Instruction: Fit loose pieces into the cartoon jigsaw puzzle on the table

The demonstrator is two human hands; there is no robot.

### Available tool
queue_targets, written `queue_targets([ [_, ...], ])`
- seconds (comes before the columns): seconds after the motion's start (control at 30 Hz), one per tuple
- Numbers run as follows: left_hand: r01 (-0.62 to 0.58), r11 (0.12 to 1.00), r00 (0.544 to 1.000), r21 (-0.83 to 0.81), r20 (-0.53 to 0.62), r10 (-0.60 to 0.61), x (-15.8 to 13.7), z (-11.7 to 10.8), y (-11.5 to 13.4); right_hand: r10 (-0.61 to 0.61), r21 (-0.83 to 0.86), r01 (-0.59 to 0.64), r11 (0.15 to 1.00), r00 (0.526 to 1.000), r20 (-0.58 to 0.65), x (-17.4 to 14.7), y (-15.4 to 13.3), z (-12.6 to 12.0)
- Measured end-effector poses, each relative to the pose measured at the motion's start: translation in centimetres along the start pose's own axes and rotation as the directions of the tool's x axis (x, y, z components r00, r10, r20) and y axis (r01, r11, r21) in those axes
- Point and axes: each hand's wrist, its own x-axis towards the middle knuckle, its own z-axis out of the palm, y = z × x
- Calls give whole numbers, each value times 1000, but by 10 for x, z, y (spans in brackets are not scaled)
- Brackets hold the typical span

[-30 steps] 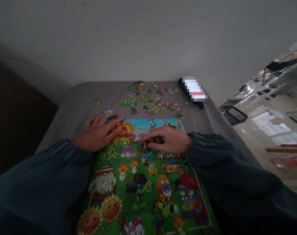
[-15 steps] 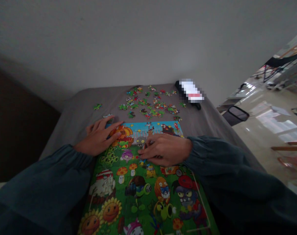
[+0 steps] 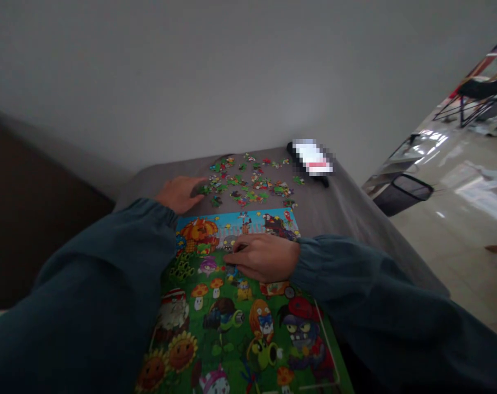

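A colourful cartoon jigsaw puzzle stretches away from me, with sunflowers, mushrooms and zombies on a green ground and a blue strip along its far edge. Resting on its upper middle is my right hand, fingers pinched together around what looks like a small dark puzzle piece, mostly hidden by them. Beyond the puzzle's far left corner, my left hand reaches with index finger and thumb apart beside a green puzzle piece. No piece shows in its grasp. Several loose puzzle pieces lie scattered beyond the puzzle.
A phone with a lit, blurred screen lies at the far right of the grey cloth. Behind rises a plain wall. To the right, below the surface, are a shiny floor and a dark folding chair.
My left hand has lifted off the puzzle's upper left corner and moved forward to the loose pieces. My right hand stays at nearly the same spot on the puzzle. The view has shifted slightly.
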Motion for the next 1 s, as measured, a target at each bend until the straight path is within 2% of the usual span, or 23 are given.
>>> queue_targets([
  [0.13,-37,999,999,-2,39,37,10,1,0,-11,4,12,1000,1000,-26,-1,1,2],
  [0.3,-55,998,998,-14,29,55,2,-6,0,-15,4,15,1000,999,-38,-1,2,2],
  [0.43,-122,992,992,-44,37,124,-8,-8,11,-14,23,14,1000,999,-31,-1,3,2],
  [0.57,-196,975,974,-101,96,206,-6,0,26,-7,47,9,999,999,-40,-1,3,2],
  [0.7,-156,978,979,-139,107,171,5,8,28,-19,39,20,999,999,-33,0,4,2],
  [0.8,-120,981,986,-153,94,136,7,3,27,-29,55,32,998,998,-52,0,4,4],
  [0.87,-99,979,989,-179,87,116,0,-8,30,-46,96,56,994,993,-107,-1,5,4],
  [0.93,-80,962,993,-262,58,98,-15,-22,39,6,181,43,983,964,-265,-1,5,2],
  [0.97,-75,941,996,-329,17,86,-25,-29,47,82,243,13,970,923,-377,-1,5,0],
  [1.0,-88,909,996,-408,-20,88,-37,-36,56,183,322,-20,947,855,-485,-1,5,-3],
])
